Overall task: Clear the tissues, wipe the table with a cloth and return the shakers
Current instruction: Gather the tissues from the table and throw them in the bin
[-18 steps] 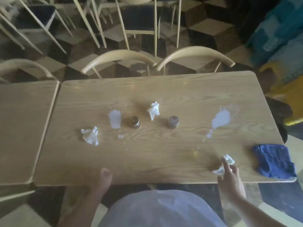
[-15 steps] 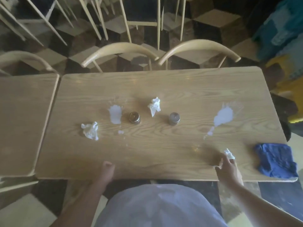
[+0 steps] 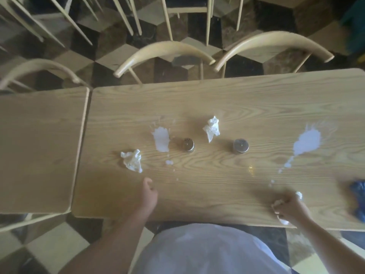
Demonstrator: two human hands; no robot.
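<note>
At the lower right of the frame my right hand (image 3: 290,209) grips a crumpled tissue (image 3: 276,204); my left hand (image 3: 149,194) hangs loosely curled, empty, lower centre.

Probably a café: rows of matching chairs (image 3: 164,54), tables (image 3: 237,99), shakers (image 3: 188,144).

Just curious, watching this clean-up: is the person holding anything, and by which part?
The right hand grips a crumpled white tissue, bunched in the fist with bits poking out. The left hand holds nothing.
</note>
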